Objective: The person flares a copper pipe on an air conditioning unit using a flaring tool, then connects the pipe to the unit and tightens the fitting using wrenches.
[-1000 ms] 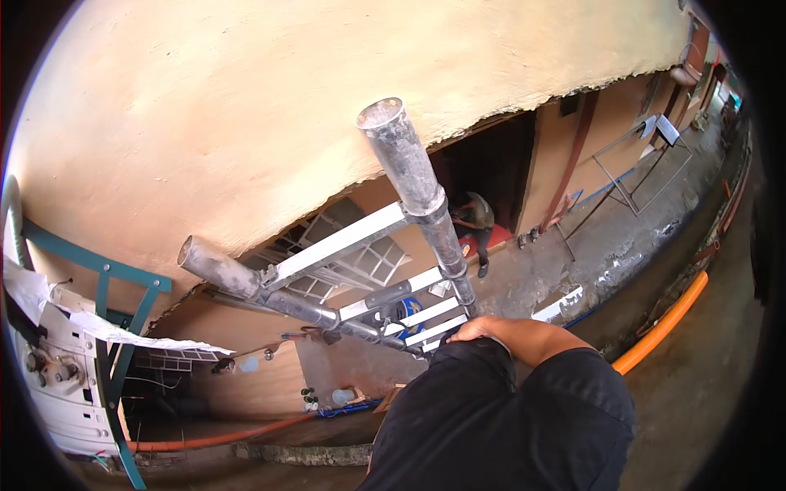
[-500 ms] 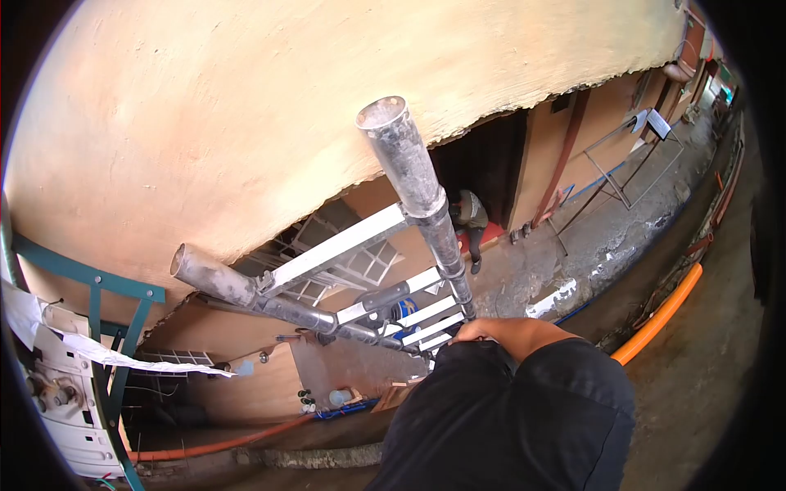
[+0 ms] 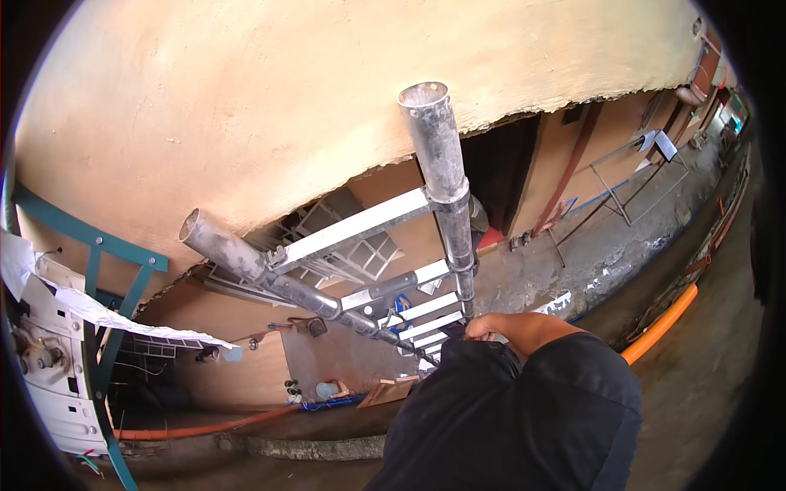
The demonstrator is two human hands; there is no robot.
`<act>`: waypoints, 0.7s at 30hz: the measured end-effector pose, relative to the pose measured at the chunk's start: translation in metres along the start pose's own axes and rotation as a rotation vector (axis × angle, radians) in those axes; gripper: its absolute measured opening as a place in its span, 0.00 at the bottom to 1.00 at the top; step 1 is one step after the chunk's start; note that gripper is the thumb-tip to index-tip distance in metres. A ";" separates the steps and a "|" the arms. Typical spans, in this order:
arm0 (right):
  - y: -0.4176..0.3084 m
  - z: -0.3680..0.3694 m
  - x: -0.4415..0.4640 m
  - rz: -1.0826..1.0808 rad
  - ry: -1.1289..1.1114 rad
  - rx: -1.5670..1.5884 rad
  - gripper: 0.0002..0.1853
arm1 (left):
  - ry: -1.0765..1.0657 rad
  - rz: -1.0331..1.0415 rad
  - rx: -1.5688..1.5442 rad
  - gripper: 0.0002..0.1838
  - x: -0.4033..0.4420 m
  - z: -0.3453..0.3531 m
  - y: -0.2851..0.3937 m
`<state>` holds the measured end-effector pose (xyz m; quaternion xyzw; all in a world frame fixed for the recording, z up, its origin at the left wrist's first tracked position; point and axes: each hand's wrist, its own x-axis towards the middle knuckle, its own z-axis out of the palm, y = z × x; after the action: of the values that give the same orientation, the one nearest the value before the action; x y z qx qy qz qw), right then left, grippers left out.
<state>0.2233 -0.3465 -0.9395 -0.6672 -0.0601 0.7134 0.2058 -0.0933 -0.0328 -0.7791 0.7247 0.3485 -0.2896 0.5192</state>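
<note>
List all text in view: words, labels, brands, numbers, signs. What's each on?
None readable.
Blue object seen through the ladder: any marking is too small and blurred to read.
White panel at upper right: too small to tell whether anything is written on it.

Grey concrete walkway [image 3: 524, 274], thin metal frame [image 3: 612, 196] on it, whitish patches [image 3: 559, 302]

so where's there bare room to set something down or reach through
Open: between the upper two rungs of the ladder; bare floor below, between ladder and metal stand. Crowded: left, with green bracket, white box, paper strip.
</note>
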 end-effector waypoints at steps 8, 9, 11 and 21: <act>0.021 0.009 -0.104 0.042 0.039 0.118 0.35 | -0.007 -0.036 -0.036 0.23 -0.003 0.009 -0.015; 0.035 0.015 -0.096 0.052 -0.008 0.337 0.36 | -0.009 -0.039 -0.041 0.23 -0.003 0.010 -0.015; 0.045 0.024 -0.093 0.063 -0.050 0.553 0.37 | -0.012 -0.045 -0.049 0.23 -0.003 0.012 -0.018; 0.072 0.030 -0.127 0.118 -0.347 0.850 0.31 | 0.006 -0.056 -0.109 0.24 -0.014 0.022 -0.028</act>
<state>0.1820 -0.4535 -0.8445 -0.3964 0.2420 0.7864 0.4072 -0.1254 -0.0510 -0.7900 0.6861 0.3854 -0.2827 0.5484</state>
